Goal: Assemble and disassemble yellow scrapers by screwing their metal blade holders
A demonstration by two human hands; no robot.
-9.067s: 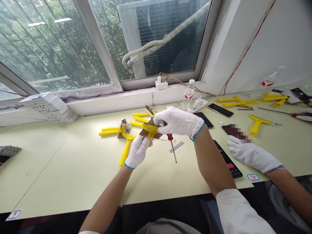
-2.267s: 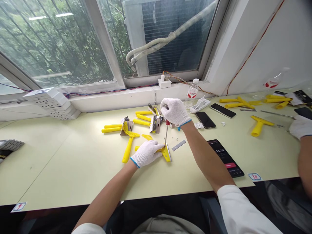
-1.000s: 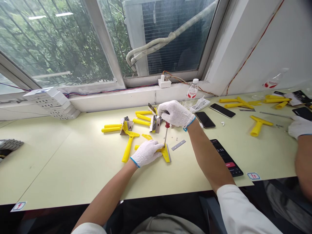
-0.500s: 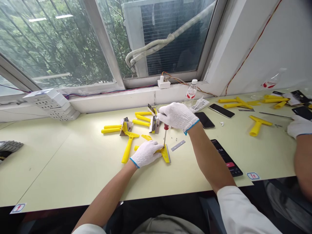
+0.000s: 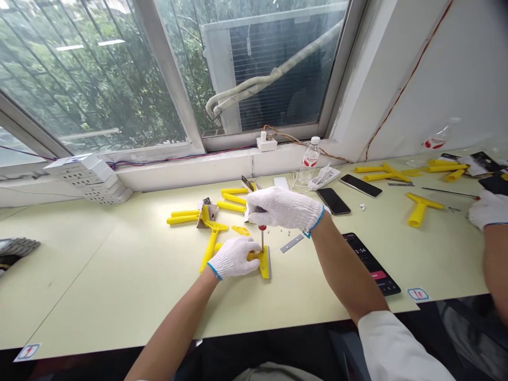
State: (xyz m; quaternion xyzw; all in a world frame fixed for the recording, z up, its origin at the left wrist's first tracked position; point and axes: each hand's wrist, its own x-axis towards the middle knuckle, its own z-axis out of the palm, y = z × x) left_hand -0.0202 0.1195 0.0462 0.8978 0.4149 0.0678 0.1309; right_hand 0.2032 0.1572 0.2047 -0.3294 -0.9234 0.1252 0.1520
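Observation:
My left hand (image 5: 235, 257), in a white knit glove, is closed around the handle of a yellow scraper (image 5: 263, 269) and holds it down on the table. A metal blade runs along the scraper's right edge. Above it, my gloved right hand (image 5: 283, 207) grips a screwdriver (image 5: 262, 228) with a red handle. Its shaft stands nearly upright, the tip at the scraper head; the exact contact is hidden. To the right lies a loose blade (image 5: 291, 244), with several small screws (image 5: 289, 233) behind it. A small yellow plate (image 5: 240, 230) rests behind my left hand.
Several yellow scrapers (image 5: 183, 217) and packages lie behind my hands. Phones (image 5: 334, 201), a water bottle (image 5: 309, 160) and a white power strip (image 5: 324, 178) stand or lie to the right. A co-worker's gloved hand (image 5: 489, 208) holds a screwdriver at far right. White boxes (image 5: 89, 179) are stacked left.
My right hand and the screwdriver have come lower and slightly left. The scraper under my left hand has shifted a little left and toward me. The view has tilted slightly.

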